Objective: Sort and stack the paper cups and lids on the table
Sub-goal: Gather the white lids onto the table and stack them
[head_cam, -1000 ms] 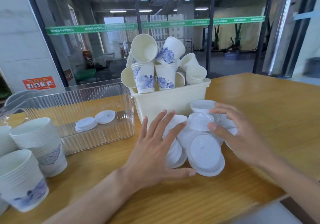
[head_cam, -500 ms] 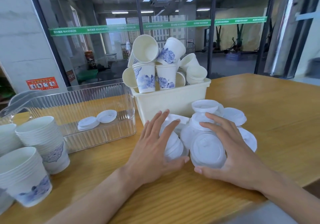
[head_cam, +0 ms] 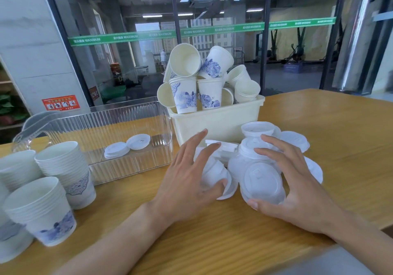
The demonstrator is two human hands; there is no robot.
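My left hand (head_cam: 187, 181) and right hand (head_cam: 297, 187) cup lids (head_cam: 261, 179) heaped on table (head_cam: 340, 130) before bin (head_cam: 217, 121) of cups (head_cam: 185, 98); fingers spread, resting on heap, nothing clamped; stacks (head_cam: 63, 168) far left

Single head-worn wide-angle view, looking forward and down over the counter (head_cam: 319, 121).

Camera sits above and behind both hands; left hand (head_cam: 187, 181) and right hand (head_cam: 297, 187) enter from the bottom edge, forearms running up toward frame centre, close to the lens. Near counter edge shows at lower right. View faces a glass wall (head_cam: 212, 40) beyond the far counter edge, with an interior hall visible through it. Wide-angle bending shows in the door frames at left and right margins. Cream bin (head_cam: 217, 121) stands about mid-frame, cup stacks (head_cam: 53, 181) at the left margin. No second view to compare.
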